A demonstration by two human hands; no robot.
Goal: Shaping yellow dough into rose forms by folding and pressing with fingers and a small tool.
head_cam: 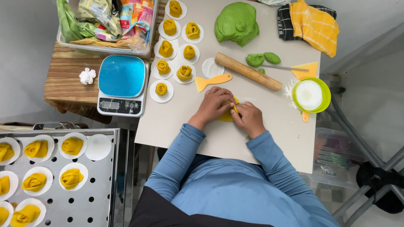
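Shaping a yellow dough piece [227,114] on the beige work board [269,126], left hand [213,105] and right hand [250,119] both curl closed around it. 9 finished yellow dough roses [176,40] wait on paper rounds; the green dough mound [236,22] remains largely unused.

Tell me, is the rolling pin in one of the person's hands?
No, the rolling pin lies on the board beyond both hands, while the left hand and right hand press on yellow dough.
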